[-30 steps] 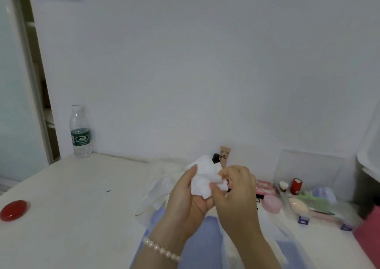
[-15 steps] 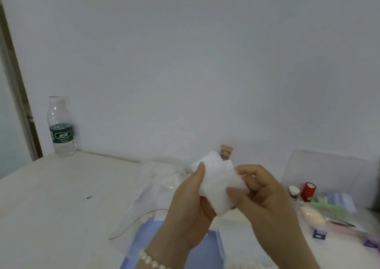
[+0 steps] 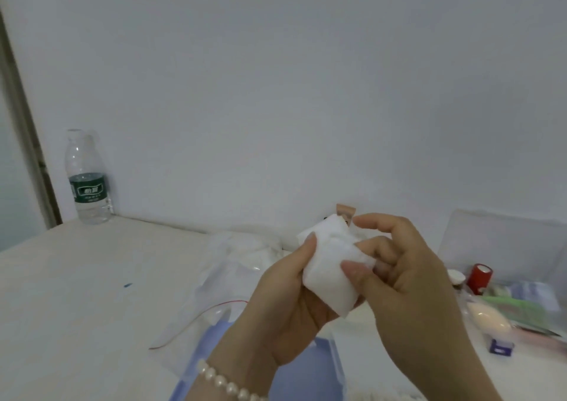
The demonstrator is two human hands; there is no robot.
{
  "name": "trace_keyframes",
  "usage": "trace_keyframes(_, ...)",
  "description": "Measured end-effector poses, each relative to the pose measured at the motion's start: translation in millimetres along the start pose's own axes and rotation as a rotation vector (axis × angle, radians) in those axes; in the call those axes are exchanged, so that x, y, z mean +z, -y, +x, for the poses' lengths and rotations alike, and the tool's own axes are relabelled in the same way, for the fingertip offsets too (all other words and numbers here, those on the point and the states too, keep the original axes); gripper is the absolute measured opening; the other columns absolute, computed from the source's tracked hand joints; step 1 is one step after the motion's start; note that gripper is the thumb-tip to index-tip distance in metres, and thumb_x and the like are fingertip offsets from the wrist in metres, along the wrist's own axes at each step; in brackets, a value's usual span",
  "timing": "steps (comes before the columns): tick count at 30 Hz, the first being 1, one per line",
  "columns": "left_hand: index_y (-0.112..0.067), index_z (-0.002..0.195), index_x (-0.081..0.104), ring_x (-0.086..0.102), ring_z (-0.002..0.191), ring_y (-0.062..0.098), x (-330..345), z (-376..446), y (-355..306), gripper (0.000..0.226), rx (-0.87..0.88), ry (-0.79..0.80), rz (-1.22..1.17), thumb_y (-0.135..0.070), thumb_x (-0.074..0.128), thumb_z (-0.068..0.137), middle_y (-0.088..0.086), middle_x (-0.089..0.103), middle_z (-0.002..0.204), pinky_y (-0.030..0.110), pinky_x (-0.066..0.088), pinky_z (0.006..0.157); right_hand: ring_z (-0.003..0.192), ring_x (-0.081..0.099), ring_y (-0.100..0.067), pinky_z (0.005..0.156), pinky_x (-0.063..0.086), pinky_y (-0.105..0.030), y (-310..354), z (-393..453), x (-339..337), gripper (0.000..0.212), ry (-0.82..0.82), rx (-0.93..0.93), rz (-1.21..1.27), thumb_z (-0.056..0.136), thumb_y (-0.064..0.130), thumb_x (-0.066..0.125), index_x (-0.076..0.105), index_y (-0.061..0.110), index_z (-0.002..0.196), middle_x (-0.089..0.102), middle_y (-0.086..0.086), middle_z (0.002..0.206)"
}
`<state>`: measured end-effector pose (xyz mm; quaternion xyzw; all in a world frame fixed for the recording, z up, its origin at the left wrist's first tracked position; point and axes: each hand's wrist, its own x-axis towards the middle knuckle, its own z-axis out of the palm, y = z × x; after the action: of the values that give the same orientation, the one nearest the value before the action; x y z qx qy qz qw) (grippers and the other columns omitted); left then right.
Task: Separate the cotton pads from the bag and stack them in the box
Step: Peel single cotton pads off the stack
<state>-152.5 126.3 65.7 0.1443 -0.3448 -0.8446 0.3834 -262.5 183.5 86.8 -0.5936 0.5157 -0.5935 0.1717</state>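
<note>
Here, I am holding a small clump of cotton pads (image 3: 329, 273) up in front of the wall, above the table (image 3: 79, 290). My left hand (image 3: 294, 314) is gripping the clump from below, thumb lying against its left edge; my right hand (image 3: 408, 281) is pinching the upper right corner, thumb pressing on the front and fingers curling behind, as if peeling one pad loose. The pads are looking soft, white, roughly square and slightly crumpled. The clear plastic bag (image 3: 221, 281), limp and glossy with a red seal line along its mouth, is lying open on the table behind my left wrist, something white still showing inside. The box (image 3: 334, 354), a pale blue-rimmed plastic tray, is sitting below my hands; I cannot tell how many pads are lying in it. By my reckoning, the separating is under way and most stacking is remaining.
</note>
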Motion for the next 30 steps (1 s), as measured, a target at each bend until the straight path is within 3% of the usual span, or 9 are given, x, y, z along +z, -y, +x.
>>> trace_keyframes(3,-0.001,0.130,0.052,0.066,0.092,0.028,-1.1,-0.6,0.8,0.050,0.029,0.048,0.044,-0.035,0.033,0.098,0.024,0.062,0.115,0.033,0.057,0.068,0.076,0.066,-0.009,0.067,0.057,-0.037,5.1,-1.6,7.5,0.043,0.023,-0.015,0.042,0.079,-0.004,0.065,0.060,0.036,0.094,0.068,0.009,0.083)
trace_keyframes(7,0.002,0.127,0.054,0.065,0.091,0.028,1.9,-1.2,1.4,0.048,0.032,0.075,0.023,-0.030,0.031,0.101,0.026,0.059,0.122,0.034,0.058,0.069,0.085,0.062,-0.001,0.069,0.051,-0.015,-0.3,-1.4,8.2,0.048,0.017,-0.048,0.043,0.083,-0.003,0.058,0.057,0.042,0.099,0.066,0.017,0.089)
trace_keyframes(10,0.005,0.125,0.054,0.068,0.089,0.029,4.0,-2.3,2.4,0.048,0.031,0.082,-0.026,-0.029,0.031,0.100,0.026,0.061,0.118,0.037,0.058,0.074,0.073,0.062,-0.016,0.068,0.054,-0.025,-0.8,-1.8,10.0,0.050,-0.034,-0.058,0.070,0.080,-0.008,0.060,0.056,0.038,0.098,0.063,0.005,0.083)
trace_keyframes(15,0.005,0.132,0.044,0.055,0.119,0.036,0.7,0.8,3.7,0.055,-0.005,0.057,-0.053,-0.036,0.031,0.099,0.027,0.057,0.126,0.046,0.047,0.094,0.066,0.064,-0.013,0.062,0.056,-0.025,-3.1,0.2,7.9,0.049,-0.214,-0.037,0.187,0.075,-0.012,0.066,0.054,0.032,0.093,0.063,-0.003,0.075)
trace_keyframes(23,0.005,0.127,0.047,0.054,0.120,0.037,-1.6,1.7,5.3,0.055,0.008,0.091,-0.027,-0.038,0.027,0.100,0.030,0.057,0.124,0.048,0.044,0.096,0.068,0.067,-0.018,0.068,0.057,-0.037,-4.6,0.6,7.2,0.046,-0.232,-0.004,0.182,0.072,-0.006,0.072,0.058,0.032,0.093,0.069,-0.002,0.070)
trace_keyframes(26,0.004,0.123,0.050,0.056,0.117,0.035,-2.0,1.6,5.3,0.055,0.006,0.092,-0.023,-0.039,0.025,0.100,0.029,0.059,0.122,0.047,0.045,0.095,0.069,0.066,-0.015,0.069,0.057,-0.032,-5.6,0.3,7.1,0.048,-0.219,-0.026,0.128,0.071,-0.006,0.073,0.058,0.033,0.094,0.069,-0.001,0.071)
trace_keyframes(30,0.005,0.120,0.053,0.063,0.106,0.033,0.7,0.5,5.2,0.056,-0.005,0.097,-0.037,-0.039,0.024,0.100,0.025,0.060,0.123,0.046,0.047,0.092,0.061,0.055,0.000,0.061,0.047,-0.010,-8.3,0.1,11.7,0.049,-0.247,-0.068,0.020,0.069,-0.004,0.074,0.055,0.032,0.097,0.057,0.009,0.072)
